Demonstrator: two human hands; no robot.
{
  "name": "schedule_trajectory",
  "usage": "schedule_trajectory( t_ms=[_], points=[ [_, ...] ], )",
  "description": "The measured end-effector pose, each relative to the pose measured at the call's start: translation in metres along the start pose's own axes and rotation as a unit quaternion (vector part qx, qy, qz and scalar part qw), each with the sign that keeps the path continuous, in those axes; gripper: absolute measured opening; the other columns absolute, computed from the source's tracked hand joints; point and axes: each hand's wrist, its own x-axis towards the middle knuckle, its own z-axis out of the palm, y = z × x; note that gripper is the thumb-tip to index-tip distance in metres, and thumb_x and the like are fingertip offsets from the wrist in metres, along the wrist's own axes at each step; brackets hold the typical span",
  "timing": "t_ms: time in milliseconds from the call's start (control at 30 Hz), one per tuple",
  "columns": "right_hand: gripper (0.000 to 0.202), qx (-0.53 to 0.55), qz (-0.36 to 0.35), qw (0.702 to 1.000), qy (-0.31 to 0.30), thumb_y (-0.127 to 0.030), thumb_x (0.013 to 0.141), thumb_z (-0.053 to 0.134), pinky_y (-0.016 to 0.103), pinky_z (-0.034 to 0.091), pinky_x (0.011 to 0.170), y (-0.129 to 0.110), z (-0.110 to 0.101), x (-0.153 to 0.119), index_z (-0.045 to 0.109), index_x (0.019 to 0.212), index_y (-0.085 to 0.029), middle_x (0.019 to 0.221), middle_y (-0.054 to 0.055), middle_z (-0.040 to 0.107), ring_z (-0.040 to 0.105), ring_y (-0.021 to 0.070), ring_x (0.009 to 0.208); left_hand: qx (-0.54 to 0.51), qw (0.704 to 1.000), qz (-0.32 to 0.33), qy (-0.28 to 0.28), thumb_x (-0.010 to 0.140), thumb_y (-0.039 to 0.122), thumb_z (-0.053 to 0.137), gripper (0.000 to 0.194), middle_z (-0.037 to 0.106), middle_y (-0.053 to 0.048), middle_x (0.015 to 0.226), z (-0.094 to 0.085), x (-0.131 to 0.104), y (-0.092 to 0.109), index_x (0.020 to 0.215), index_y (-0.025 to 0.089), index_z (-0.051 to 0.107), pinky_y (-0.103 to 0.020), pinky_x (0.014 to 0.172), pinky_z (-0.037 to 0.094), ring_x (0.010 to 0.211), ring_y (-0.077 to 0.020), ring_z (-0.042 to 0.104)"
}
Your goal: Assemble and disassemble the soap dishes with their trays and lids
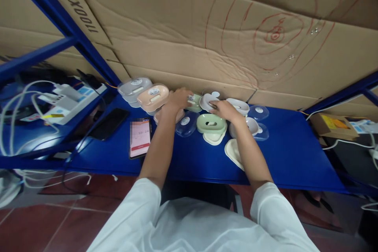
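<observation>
Behind the light-green plastic dish [219, 124], the right hand [223, 109] is touching a whitish oval dish [206, 102] leftward; the left hand [178, 99] is reaching farther left, both grips unclear.

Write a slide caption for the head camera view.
Left hand and right hand among pastel containers on a blue table, a lit phone nearby.

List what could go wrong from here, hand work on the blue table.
- Phone: lies close beside the left forearm near the table's front edge; an elbow swing might knock it off.
- Cream oval piece: partly hidden by the right forearm; pulling the right hand back could drag it.
- Green oval container: crowded by neighbors, seemingly overlapping a cream piece below; a nudge might shift it.
</observation>
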Motion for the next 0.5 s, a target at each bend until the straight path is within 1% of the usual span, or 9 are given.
schedule_trajectory(
  t_ms=[67, 133, 233, 300, 333, 400, 433, 500],
  points=[
    [0.035, 0.016, -0.01, 1.0, 0.006, -0.036, 0.106, 0.06, 0.029, 0.049, 0.093, 0.009, -0.003, 0.0, 0.072, 0.136, -0.022, 0.124, 0.01, 0.08, 0.075, 0.0256, 0.113, -0.008, 1.0, 0.002, -0.007, 0.099, 0.037, 0.062, 0.042, 0.067, -0.009, 0.138, -0.002, 0.001, 0.002, 0.14, 0.031, 0.065, -0.05, 0.115, 0.043, 0.132, -0.0319, 0.059],
    [0.032, 0.043, -0.013, 0.999, 0.027, -0.037, 0.108, 0.057, 0.029, 0.049, 0.089, 0.016, -0.005, 0.0, 0.075, 0.128, -0.021, 0.115, 0.009, 0.081, 0.076, 0.0241, 0.104, -0.017, 0.999, 0.011, -0.029, 0.094, 0.039, 0.068, 0.048, 0.065, -0.008, 0.14, -0.003, 0.001, 0.002, 0.141, 0.033, 0.064, -0.05, 0.113, 0.045, 0.132, -0.032, 0.059],
    [0.031, 0.074, -0.022, 0.996, 0.055, -0.036, 0.103, 0.064, 0.028, 0.048, 0.089, 0.019, 0.0, 0.002, 0.074, 0.127, -0.018, 0.115, 0.009, 0.081, 0.074, 0.0226, 0.102, -0.024, 0.998, 0.019, -0.063, 0.075, 0.033, 0.086, 0.075, 0.056, -0.01, 0.149, 0.0, -0.001, 0.002, 0.146, 0.035, 0.061, -0.053, 0.111, 0.048, 0.138, -0.0358, 0.054],
    [0.03, 0.068, -0.03, 0.995, 0.06, -0.036, 0.102, 0.066, 0.028, 0.047, 0.09, 0.019, 0.003, 0.004, 0.074, 0.125, -0.019, 0.118, 0.009, 0.08, 0.074, 0.0227, 0.106, -0.021, 0.998, 0.006, -0.062, 0.07, 0.03, 0.09, 0.09, 0.05, -0.014, 0.155, 0.002, -0.001, 0.003, 0.153, 0.034, 0.054, -0.059, 0.114, 0.046, 0.144, -0.04, 0.048],
    [0.028, 0.057, -0.028, 0.996, 0.062, -0.038, 0.104, 0.065, 0.028, 0.047, 0.089, 0.018, 0.004, 0.004, 0.075, 0.122, -0.02, 0.118, 0.009, 0.08, 0.074, 0.0233, 0.106, -0.018, 0.998, -0.001, -0.055, 0.071, 0.029, 0.091, 0.093, 0.047, -0.015, 0.157, 0.003, 0.0, 0.003, 0.155, 0.033, 0.051, -0.062, 0.115, 0.043, 0.146, -0.0418, 0.045],
    [0.029, 0.034, -0.008, 0.997, 0.069, -0.04, 0.108, 0.057, 0.029, 0.047, 0.087, 0.017, 0.004, 0.005, 0.076, 0.118, -0.021, 0.115, 0.01, 0.081, 0.075, 0.025, 0.105, -0.013, 0.999, -0.004, -0.041, 0.075, 0.031, 0.09, 0.089, 0.046, -0.016, 0.16, 0.004, 0.001, 0.004, 0.155, 0.033, 0.051, -0.065, 0.118, 0.039, 0.15, -0.0427, 0.04],
    [0.032, 0.025, 0.006, 0.997, 0.075, -0.041, 0.11, 0.052, 0.029, 0.047, 0.087, 0.017, 0.004, 0.005, 0.076, 0.119, -0.022, 0.113, 0.01, 0.081, 0.075, 0.0258, 0.105, -0.015, 0.999, 0.0, -0.034, 0.078, 0.034, 0.088, 0.083, 0.047, -0.014, 0.16, 0.004, 0.001, 0.005, 0.153, 0.034, 0.053, -0.065, 0.119, 0.038, 0.151, -0.042, 0.04],
    [0.035, 0.02, 0.025, 0.995, 0.091, -0.041, 0.111, 0.048, 0.03, 0.047, 0.087, 0.017, 0.003, 0.004, 0.073, 0.127, -0.022, 0.115, 0.012, 0.081, 0.075, 0.0268, 0.105, -0.026, 0.999, 0.006, -0.02, 0.089, 0.042, 0.08, 0.064, 0.052, -0.013, 0.157, 0.002, 0.001, 0.005, 0.148, 0.034, 0.059, -0.062, 0.119, 0.039, 0.148, -0.04, 0.045]
  ],
)
